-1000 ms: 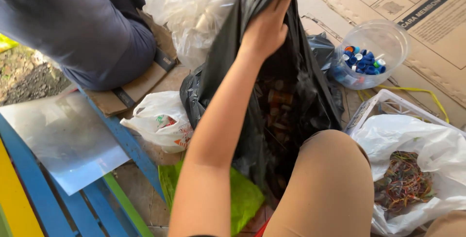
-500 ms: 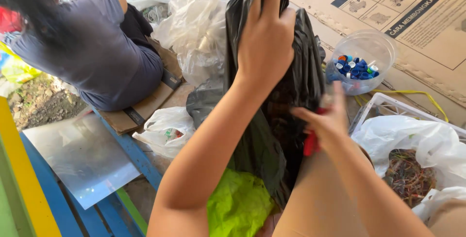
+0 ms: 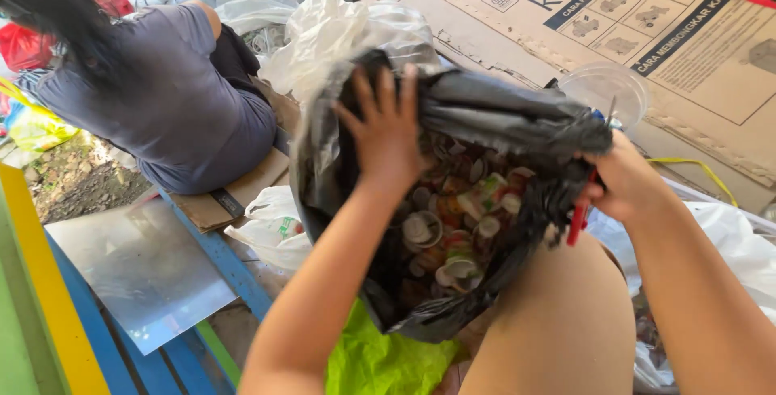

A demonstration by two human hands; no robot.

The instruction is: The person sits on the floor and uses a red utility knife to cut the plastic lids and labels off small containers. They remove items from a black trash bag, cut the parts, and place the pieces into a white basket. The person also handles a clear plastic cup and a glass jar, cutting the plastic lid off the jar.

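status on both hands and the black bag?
Left hand grips black bag far rim; right hand grips near rim, red tool in fist. Bag held open, bottle caps inside. Clear cup behind; nothing blocking.

single head-worn view, looking steeply down and close onto an open black plastic bag [image 3: 485,225], apparently at lap height.

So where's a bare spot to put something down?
The flat cardboard beyond the clear tub is mostly bare, and so is the metal sheet beside the blue planks. Around the black bag it's crowded with white bags.
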